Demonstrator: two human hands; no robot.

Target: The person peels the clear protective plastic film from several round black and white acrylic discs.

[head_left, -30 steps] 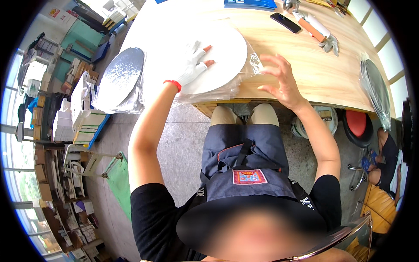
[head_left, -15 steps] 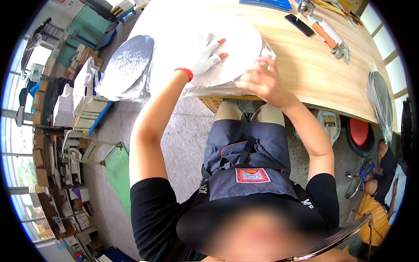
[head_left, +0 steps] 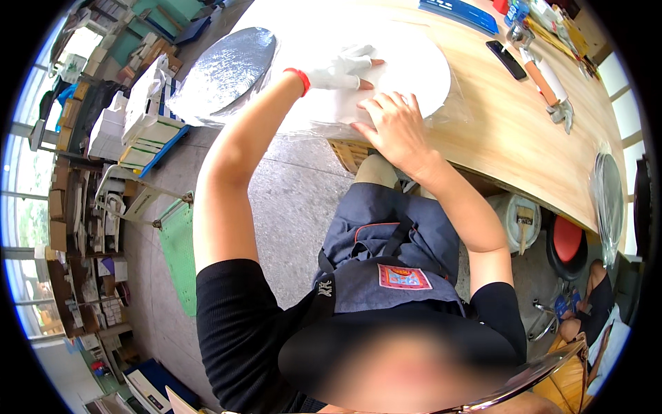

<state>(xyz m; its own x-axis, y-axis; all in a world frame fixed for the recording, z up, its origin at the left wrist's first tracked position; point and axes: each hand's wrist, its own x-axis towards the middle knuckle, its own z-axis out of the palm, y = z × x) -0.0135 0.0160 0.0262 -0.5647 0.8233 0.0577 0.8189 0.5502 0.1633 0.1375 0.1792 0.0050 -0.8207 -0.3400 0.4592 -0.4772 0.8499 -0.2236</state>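
Glare bleaches the flat, round white disc (head_left: 420,65), so its far left rim cannot be traced, and the left hand (head_left: 338,74), in a white glove with some fingertips bare, covers part of its face. The bare right hand (head_left: 394,124) overlaps the near rim; whether its fingers pinch any clear, crinkled plastic film (head_left: 314,128) is unclear. The pale wood-grain tabletop (head_left: 483,117) runs out at the upper edge and partly hides a round, whitish bucket (head_left: 508,219). The person's face (head_left: 407,369) is blurred
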